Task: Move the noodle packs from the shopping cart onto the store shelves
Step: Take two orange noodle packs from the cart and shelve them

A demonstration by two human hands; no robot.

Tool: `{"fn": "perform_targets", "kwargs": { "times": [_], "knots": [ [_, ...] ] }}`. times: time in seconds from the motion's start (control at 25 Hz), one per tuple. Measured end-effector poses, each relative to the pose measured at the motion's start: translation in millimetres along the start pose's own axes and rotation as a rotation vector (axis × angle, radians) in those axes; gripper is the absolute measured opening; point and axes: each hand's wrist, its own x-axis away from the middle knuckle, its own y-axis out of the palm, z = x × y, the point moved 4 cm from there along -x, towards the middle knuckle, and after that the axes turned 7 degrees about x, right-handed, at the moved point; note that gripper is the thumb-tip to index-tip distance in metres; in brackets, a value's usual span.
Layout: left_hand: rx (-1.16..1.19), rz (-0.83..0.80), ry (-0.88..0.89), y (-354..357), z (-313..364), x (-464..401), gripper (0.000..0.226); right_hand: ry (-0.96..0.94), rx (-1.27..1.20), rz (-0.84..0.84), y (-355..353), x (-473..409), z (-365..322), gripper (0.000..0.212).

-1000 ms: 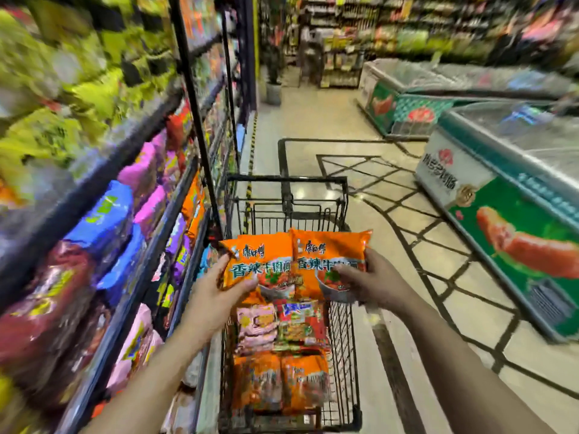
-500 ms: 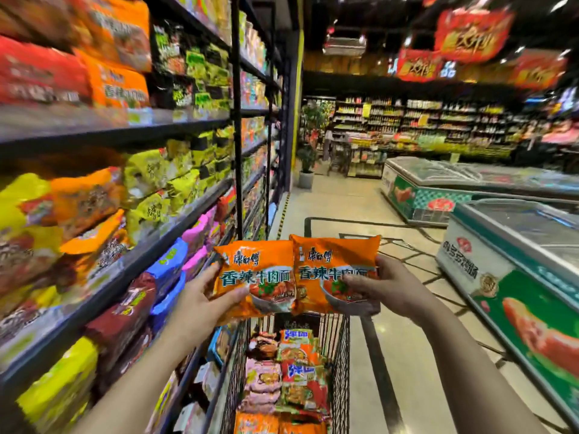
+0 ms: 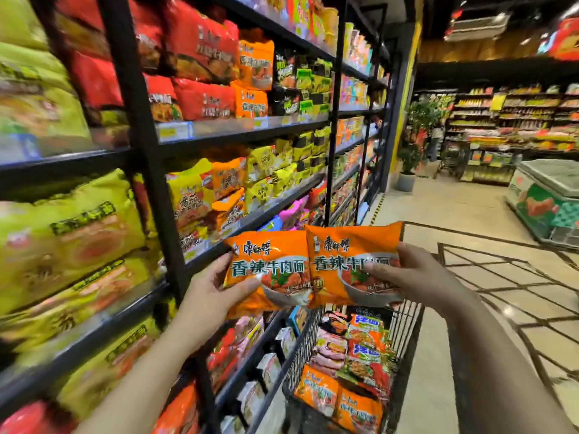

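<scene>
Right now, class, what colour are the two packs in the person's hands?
Orange, both packs, clearest in the head view.

Orange noodle packs, black shelves

1 head-worn wide-angle view looks forward and slightly down along a store aisle, close to the hands at centre, with shelves running near on the left and the shopping cart just below.
</scene>
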Motion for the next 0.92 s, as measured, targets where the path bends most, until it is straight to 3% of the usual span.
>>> {"fn": "perform_targets", "kwargs": {
  "times": [0.28,0.48,0.64,0.92],
  "knots": [
    [-0.072,0.175,0.048,-113.9,56.1,116.2,0.055,-0.137,-0.024,-0.17,100.4,28.9,-80.7,0.026],
    [-0.154,0.273,0.088,-203.6,101.1,221.1,0.041,-0.23,-0.063,-0.318,196.5,72.4,-156.9,0.017],
    [-0.227,0.405,0.088,-284.7,139.4,322.4,0.036,-0.301,-0.117,-0.418,289.5,117.9,-217.2,0.031],
    [-0.252,0.631,0.127,-387.4,201.0,494.1,0.04,-0.417,-0.201,-0.642,436.9,194.0,-313.2,0.037]
  ]
}}
